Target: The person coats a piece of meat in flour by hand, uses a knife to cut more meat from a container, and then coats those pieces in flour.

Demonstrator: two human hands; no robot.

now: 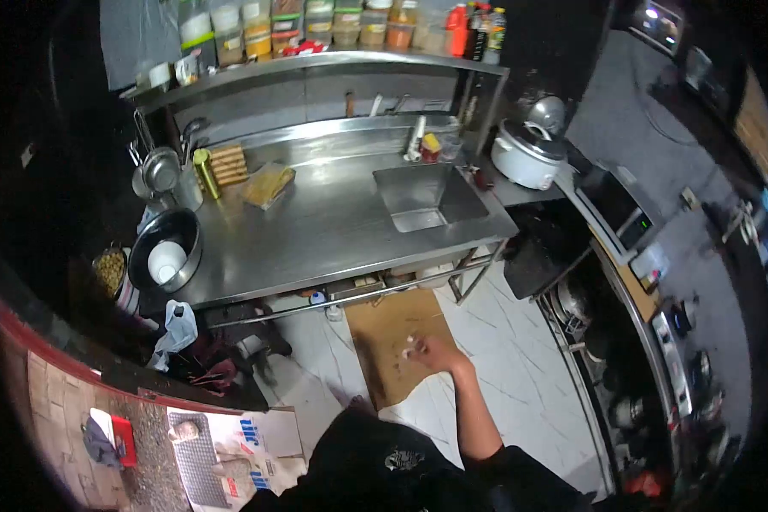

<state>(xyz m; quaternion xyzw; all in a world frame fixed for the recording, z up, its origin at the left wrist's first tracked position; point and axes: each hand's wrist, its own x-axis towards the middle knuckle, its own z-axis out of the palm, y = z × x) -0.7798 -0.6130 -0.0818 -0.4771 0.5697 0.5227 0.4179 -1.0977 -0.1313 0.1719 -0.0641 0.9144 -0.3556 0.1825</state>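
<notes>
My right hand (433,352) reaches forward at waist height, over the brown cardboard sheet (401,324) on the floor. Its fingers are loosely bent and apart, and I see nothing held in them. In front of it is the front edge of the steel work table (316,247), not touched by the hand. My left hand cannot be made out; only a small blurred shape shows beside my dark shirt (358,452). On the table lie a clear bag of yellowish food (269,185), a green bottle (206,173) and a large dark bowl (192,256) with a white bowl (167,261) inside.
A sink (431,200) is set into the table's right part, with a rice cooker (527,154) beyond it. Jars (346,26) line the shelf (316,60) above. At the right stand a microwave (610,205) and a stove (670,358). Flattened cardboard (273,435) lies lower left.
</notes>
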